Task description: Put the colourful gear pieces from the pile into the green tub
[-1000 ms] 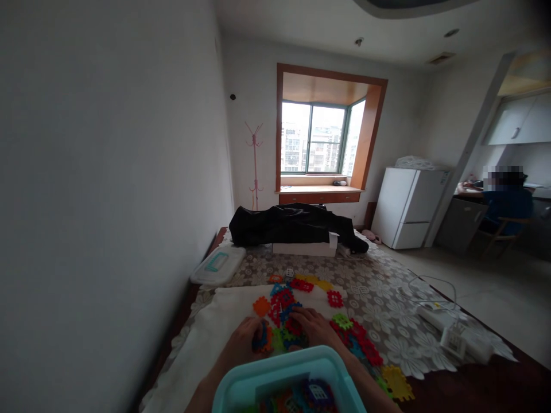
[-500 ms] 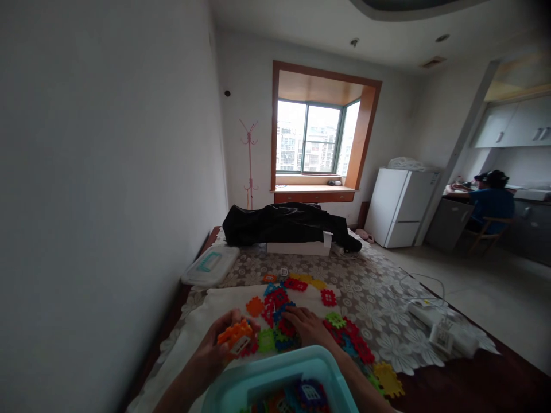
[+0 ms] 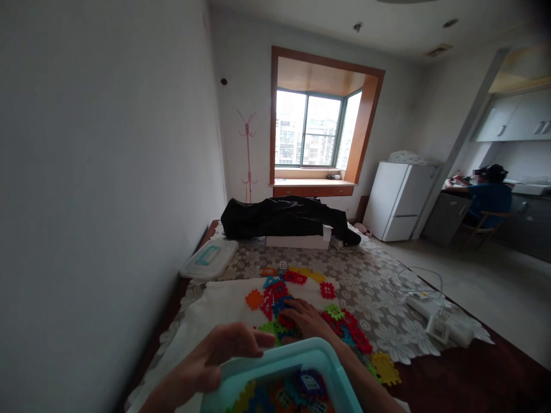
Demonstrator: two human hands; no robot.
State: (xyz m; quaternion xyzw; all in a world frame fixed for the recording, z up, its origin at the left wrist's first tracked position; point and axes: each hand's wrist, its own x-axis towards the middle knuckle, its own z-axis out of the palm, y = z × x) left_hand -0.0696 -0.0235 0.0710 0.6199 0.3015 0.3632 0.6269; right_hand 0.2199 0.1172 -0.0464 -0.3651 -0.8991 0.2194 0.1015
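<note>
Over the left rim of a teal bin (image 3: 316, 346) is my left hand (image 3: 228, 350), its fingers apart and nothing in them. Several coloured pieces (image 3: 279, 396) lie inside the bin, one purple with a white window. Beyond the bin my right hand (image 3: 303, 318) is spread with its fingertips on red and blue pieces (image 3: 284, 307). An orange piece (image 3: 254, 299) sits on the white cloth (image 3: 228, 298) to the left. Green (image 3: 334, 311), red (image 3: 328, 289) and yellow (image 3: 386, 367) pieces lie to the right.
A clear lid with a teal handle (image 3: 209, 258) rests by the wall. Black fabric (image 3: 284, 217) covers a white box at the back. A white power strip and cable (image 3: 439, 321) lie at the right. A person in blue (image 3: 491, 198) sits far right.
The orange pieces have left my left hand, which has opened and moved over the bin's rim. My right hand stays on the pieces. The view has tilted slightly.
</note>
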